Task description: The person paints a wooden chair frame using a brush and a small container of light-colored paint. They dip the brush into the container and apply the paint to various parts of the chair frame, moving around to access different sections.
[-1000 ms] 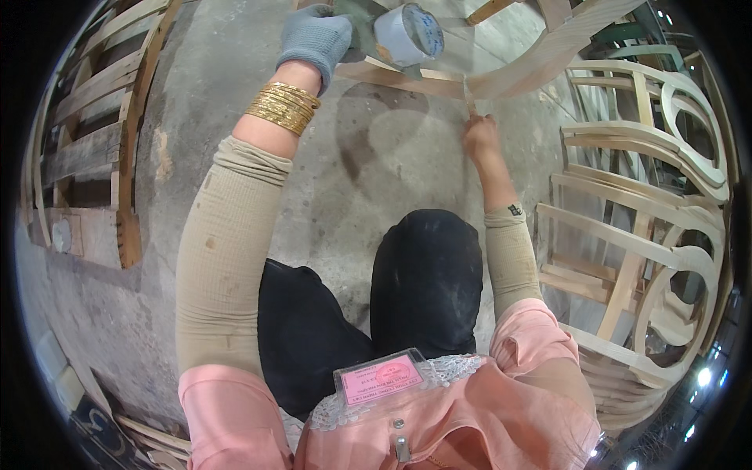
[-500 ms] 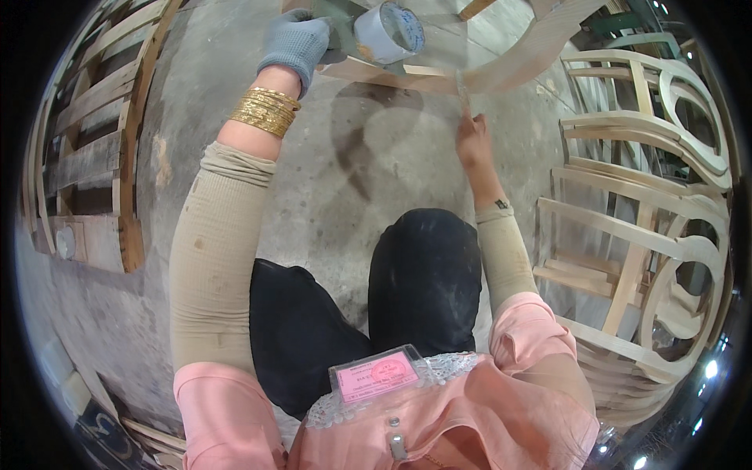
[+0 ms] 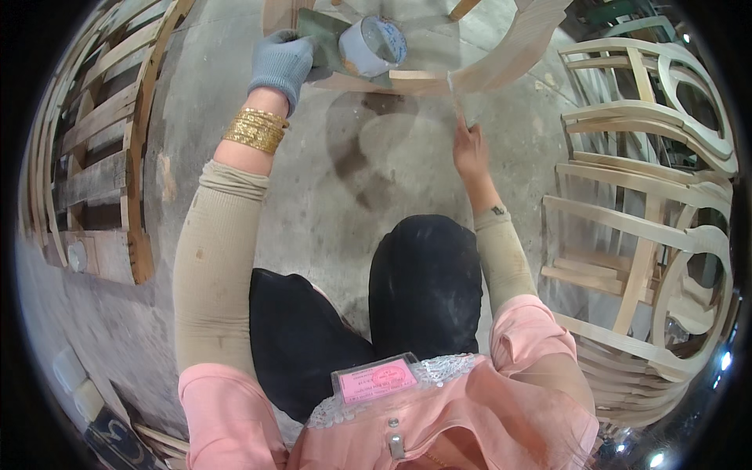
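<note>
My left hand, in a grey knit glove, is closed on the edge of a dark green flat plate. A white tub with bluish marks and smears lies tilted against this plate, its mouth toward the right. My right hand is bare and grips a thin, pale, flat-bladed tool; its exact kind is unclear. The tool's tip meets the near edge of a curved pale wooden frame, which stands on the floor at the top of the view.
Several curved wooden frames stand in a row on the right. A slatted wooden pallet is at the left. Stained concrete floor lies between them, and my knees are bent below my hands. Dark boxes or boards sit at lower left.
My left hand, the plate and the tub have shifted slightly left and down in view. My right hand stays at the frame's edge with the tool, slightly lower. The view itself has shifted a little.
</note>
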The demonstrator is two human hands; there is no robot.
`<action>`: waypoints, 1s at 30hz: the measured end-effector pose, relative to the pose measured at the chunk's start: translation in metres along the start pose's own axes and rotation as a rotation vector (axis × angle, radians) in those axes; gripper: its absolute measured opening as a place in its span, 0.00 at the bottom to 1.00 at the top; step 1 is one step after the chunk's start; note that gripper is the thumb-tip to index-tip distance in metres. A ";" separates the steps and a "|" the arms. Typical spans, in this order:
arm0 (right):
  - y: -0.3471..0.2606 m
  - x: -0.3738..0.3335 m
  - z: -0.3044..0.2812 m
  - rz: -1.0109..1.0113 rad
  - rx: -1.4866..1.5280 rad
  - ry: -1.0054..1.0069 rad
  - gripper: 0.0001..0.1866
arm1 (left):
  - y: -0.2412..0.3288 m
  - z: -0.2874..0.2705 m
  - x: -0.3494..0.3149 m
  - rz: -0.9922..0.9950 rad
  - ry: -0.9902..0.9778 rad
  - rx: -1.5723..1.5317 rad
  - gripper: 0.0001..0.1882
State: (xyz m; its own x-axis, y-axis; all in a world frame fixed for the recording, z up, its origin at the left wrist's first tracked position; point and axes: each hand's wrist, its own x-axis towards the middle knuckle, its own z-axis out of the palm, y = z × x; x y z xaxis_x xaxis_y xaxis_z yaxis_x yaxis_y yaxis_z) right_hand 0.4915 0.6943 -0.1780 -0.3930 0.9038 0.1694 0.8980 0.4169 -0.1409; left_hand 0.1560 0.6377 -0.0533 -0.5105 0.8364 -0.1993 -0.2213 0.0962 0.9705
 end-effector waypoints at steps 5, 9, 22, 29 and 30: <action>0.003 -0.028 -0.015 0.080 0.018 -0.056 0.20 | -0.027 -0.015 0.017 0.141 0.089 0.179 0.12; 0.005 -0.042 -0.043 0.548 0.767 -0.108 0.19 | -0.037 0.009 0.013 -0.045 0.041 0.127 0.13; -0.003 0.011 -0.148 0.215 0.962 -0.484 0.16 | -0.037 0.063 0.003 -0.140 -0.212 0.101 0.14; -0.042 0.039 -0.252 -0.121 0.605 -0.598 0.16 | 0.027 0.039 -0.064 -0.109 -0.161 0.191 0.17; -0.032 0.027 -0.265 0.006 0.697 -0.657 0.15 | 0.035 0.042 -0.083 -0.233 -0.176 0.016 0.19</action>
State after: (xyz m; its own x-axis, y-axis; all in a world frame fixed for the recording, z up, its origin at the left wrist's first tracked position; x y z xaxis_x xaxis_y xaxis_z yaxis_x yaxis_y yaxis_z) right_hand 0.5043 0.6792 0.0898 -0.6114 0.6917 -0.3845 0.6639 0.1840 -0.7248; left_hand 0.2257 0.5942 0.0032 -0.2953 0.8714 -0.3919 -0.3018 0.3041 0.9036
